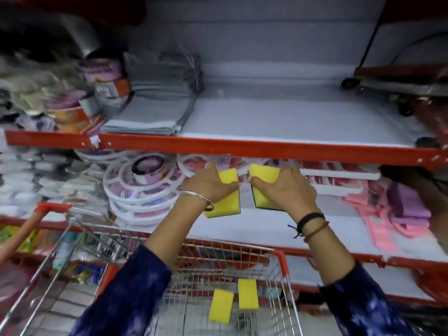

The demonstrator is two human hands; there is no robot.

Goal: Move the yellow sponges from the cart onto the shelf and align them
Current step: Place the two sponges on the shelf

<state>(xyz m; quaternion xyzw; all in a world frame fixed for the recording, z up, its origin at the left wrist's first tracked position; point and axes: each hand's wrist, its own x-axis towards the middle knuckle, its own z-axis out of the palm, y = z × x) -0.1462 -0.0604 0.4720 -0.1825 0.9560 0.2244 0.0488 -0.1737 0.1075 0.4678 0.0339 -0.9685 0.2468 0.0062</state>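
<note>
My left hand (210,184) grips a yellow sponge (226,203), held upright in the air in front of the middle shelf. Close beside it, my right hand (286,189) grips a second yellow sponge (263,174) with a dark green scouring side. The two sponges are nearly side by side, a small gap between them. Below, two more yellow sponges (221,305) (248,294) lie flat on the wire floor of the red shopping cart (278,257). The white upper shelf (291,120) with its red front edge runs just above my hands.
Grey folded cloths (155,112) and packaged goods sit on the upper shelf's left; a wheeled trolley (397,81) at its right. White round racks (140,187) fill the middle shelf's left, pink and purple items (400,214) its right. The cart handle (52,208) is at left.
</note>
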